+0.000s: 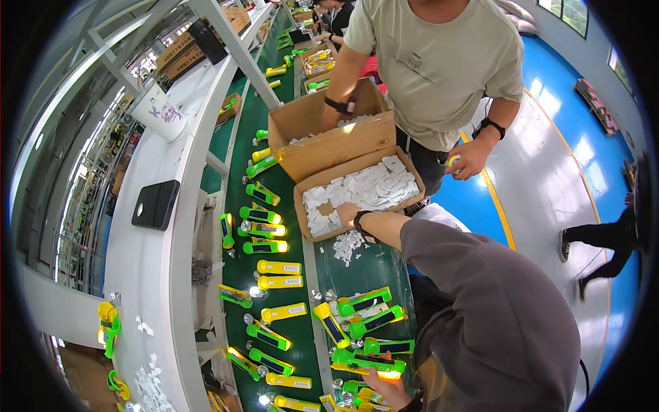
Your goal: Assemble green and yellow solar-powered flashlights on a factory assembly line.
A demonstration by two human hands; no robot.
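Note:
My right hand (349,214), with a dark band at its wrist, reaches into an open cardboard box (301,206) of flat white pieces (374,184). Its fingertips are down among the pieces and hidden. At the bottom, my left hand (390,390) is closed round a green flashlight (371,362) with a glowing strip along its side. More green and yellow flashlights lie crowded about it, among them a yellow one (332,325) with a dark panel. Small white bits (348,246) are heaped beside the box.
Flashlights, several lit, line the green conveyor belt (240,302). A co-worker in a pale shirt (439,69) has one hand inside a second box (329,156) and a yellow round object (453,162) in the other. Left stands a white shelf (137,261) bearing a black device (156,204) and a bucket (158,113).

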